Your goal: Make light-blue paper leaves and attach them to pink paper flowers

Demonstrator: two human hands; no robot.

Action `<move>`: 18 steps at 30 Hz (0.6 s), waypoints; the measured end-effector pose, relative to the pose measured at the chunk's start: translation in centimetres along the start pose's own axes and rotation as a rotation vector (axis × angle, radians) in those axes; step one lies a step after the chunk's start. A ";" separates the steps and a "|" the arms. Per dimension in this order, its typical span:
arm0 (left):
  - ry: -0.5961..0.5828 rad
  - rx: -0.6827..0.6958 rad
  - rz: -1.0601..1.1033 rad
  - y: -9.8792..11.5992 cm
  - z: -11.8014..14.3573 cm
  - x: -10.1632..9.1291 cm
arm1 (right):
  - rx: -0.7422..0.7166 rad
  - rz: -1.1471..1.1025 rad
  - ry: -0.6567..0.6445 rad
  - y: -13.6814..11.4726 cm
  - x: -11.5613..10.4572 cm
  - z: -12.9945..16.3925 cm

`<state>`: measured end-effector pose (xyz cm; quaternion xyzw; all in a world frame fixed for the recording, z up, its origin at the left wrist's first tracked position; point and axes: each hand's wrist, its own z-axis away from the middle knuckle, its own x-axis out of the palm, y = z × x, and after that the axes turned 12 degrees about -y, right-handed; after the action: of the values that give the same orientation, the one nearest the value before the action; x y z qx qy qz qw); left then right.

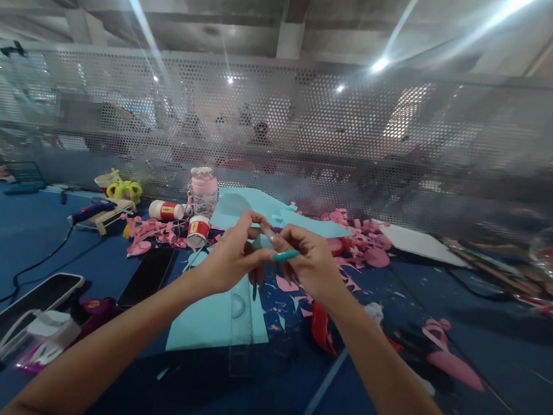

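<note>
My left hand (233,255) and my right hand (311,262) meet above the blue table, fingertips together around a small light-blue piece (285,255) that sticks out between them. Which hand carries its weight is hard to tell; both touch it. Under the hands lies a light-blue sheet (211,322) with a clear plastic ruler (241,331) across it. A red strip (320,326) lies below my right wrist.
Pink scraps (361,238) litter the far table. Glue jars (166,210) (198,230), a pink-lidded jar (203,190), a glue gun (91,210), yellow scissors (124,189), a dark phone (146,276), a second phone with white cable (16,313). Perforated metal screen (314,120) behind.
</note>
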<state>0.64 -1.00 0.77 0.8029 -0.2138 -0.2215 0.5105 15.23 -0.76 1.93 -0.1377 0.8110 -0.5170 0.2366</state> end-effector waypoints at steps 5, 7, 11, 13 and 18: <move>0.019 0.122 0.055 -0.7 -0.2 0.4 | -0.063 0.034 0.043 0.4 0.8 0.1; 0.033 0.149 0.074 -0.6 -0.2 0.5 | -0.084 0.066 0.069 0.2 0.9 0.3; 0.062 0.173 0.111 -0.3 -0.2 0.6 | -0.090 0.124 0.092 -0.2 1.0 0.5; 0.073 0.168 0.124 -0.2 -0.2 0.8 | -0.089 0.133 0.081 -0.2 0.9 0.6; -0.013 0.191 0.134 -0.1 0.0 0.2 | -0.090 0.034 0.052 -0.2 0.5 0.5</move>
<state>0.86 -1.07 0.61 0.8304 -0.2902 -0.1707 0.4440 15.02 -1.45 1.79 -0.1209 0.8416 -0.4793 0.2176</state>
